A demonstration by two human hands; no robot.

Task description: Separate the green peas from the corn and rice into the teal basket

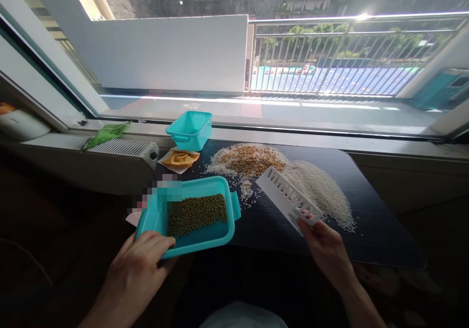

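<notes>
With the left hand (pixel 141 257), grips a turquoise tub (pixel 205 246) at the near left of the dark table (pixel 373 220), fingers clamped over the tub's rim. Inside, sees green beans (pixel 198 213) in a layer. With the right hand (pixel 326 242), holds a white slotted strip (pixel 287 201) over the table's middle, thumb and fingers clamped on the near end. Toward the table's far side, sees white rice (pixel 322 191) and yellow kernels (pixel 252 159) heaped; at the table's far left corner, a second turquoise box (pixel 196 143).
</notes>
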